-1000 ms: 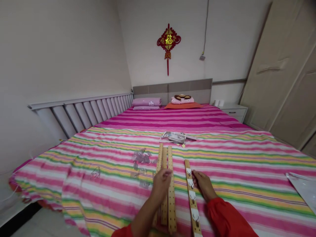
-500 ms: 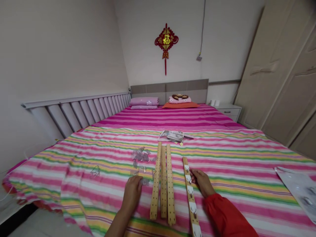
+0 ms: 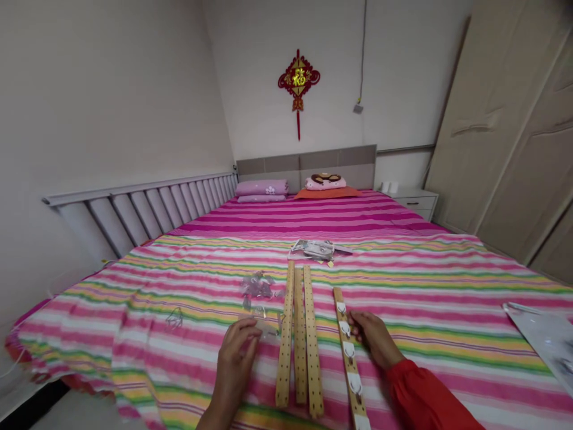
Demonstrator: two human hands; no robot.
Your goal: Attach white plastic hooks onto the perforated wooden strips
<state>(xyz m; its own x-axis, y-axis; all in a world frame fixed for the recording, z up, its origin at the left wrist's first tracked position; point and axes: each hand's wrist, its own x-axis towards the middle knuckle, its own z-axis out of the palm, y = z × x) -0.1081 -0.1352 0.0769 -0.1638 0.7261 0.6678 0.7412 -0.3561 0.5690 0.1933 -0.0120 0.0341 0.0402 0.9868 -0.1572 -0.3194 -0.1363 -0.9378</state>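
Observation:
My left hand [image 3: 235,358] lies on the striped bedspread [image 3: 179,298] left of three bare wooden slats [image 3: 299,334], its fingertips pinching a small clear plastic piece [image 3: 267,327]. More clear plastic hooks [image 3: 256,285] lie just beyond it. My right hand [image 3: 375,337], in a red sleeve, rests against a fourth wooden slat [image 3: 347,352]. That slat carries a row of white hooks, and the fingers press its right edge.
A torn open packet [image 3: 319,248] lies past the slats. A silver bag [image 3: 544,340] sits at the right edge of the bed. Pillows [image 3: 263,189] lie by the headboard, a nightstand [image 3: 414,200] and wardrobe doors [image 3: 514,131] stand at the right.
My left hand left the three slats and moved left onto the bedspread, where it closed on a clear plastic piece. My right hand stayed on the slat with hooks.

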